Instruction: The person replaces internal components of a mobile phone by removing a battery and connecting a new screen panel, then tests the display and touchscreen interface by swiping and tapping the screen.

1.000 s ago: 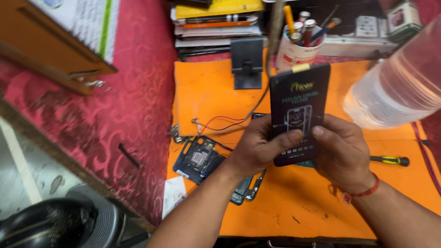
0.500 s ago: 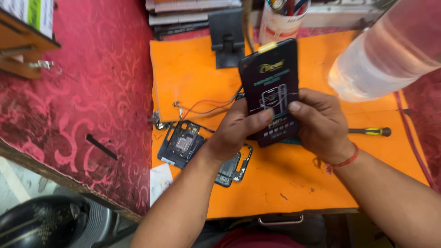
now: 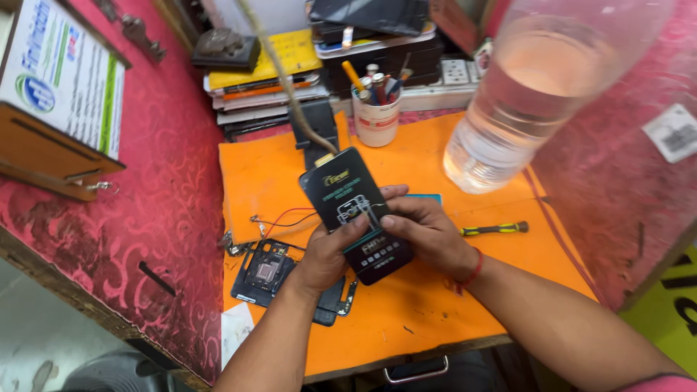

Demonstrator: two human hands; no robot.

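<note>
Far left, a board with a printed sheet runs off the frame edge. On the orange mat I see an opened phone body with thin red wires; its lower right part is hidden under my left wrist. My left hand grips a flat black packet from the left, thumb on its face; my right hand closes on its right edge, fingertips on the front. The packet tilts above the mat's middle. Behind it, a cup of pens. Right, a yellow-handled screwdriver, and a clear water bottle, blurred, its top cut off.
</note>
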